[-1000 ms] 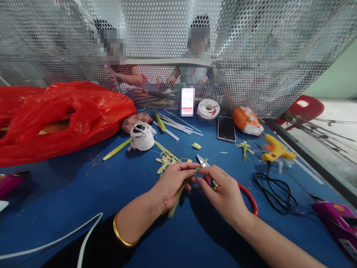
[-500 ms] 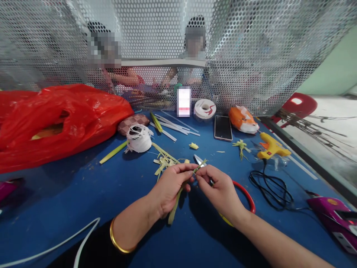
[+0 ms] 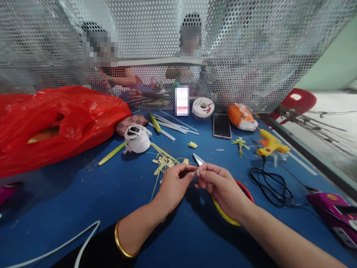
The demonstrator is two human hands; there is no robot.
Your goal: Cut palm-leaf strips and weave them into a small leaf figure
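Note:
My left hand (image 3: 176, 186) and my right hand (image 3: 225, 188) meet at the fingertips over the table. Both are closed in a pinch on a small pale-green leaf strip (image 3: 198, 172), mostly hidden by the fingers. Under my right hand lies a pair of scissors (image 3: 229, 216) with red and yellow handles, its blade pointing away. Just beyond my left hand is a bunch of cut, pale leaf strips (image 3: 163, 162). A short folded leaf piece (image 3: 192, 144) rests farther back.
Around lie a red plastic bag (image 3: 92, 123), white string roll (image 3: 138, 141), ribbon spool (image 3: 203, 108), dark phone (image 3: 222, 125), tissue pack (image 3: 242, 117), yellow glue gun (image 3: 270, 144) with black cord, and purple power strip (image 3: 331, 212). Two people sit behind the perforated screen (image 3: 150, 33).
My fingertips have drawn closer together, covering the leaf strip's tip. The long strip end hanging below my left hand is no longer visible. More of the scissors' yellow handle shows.

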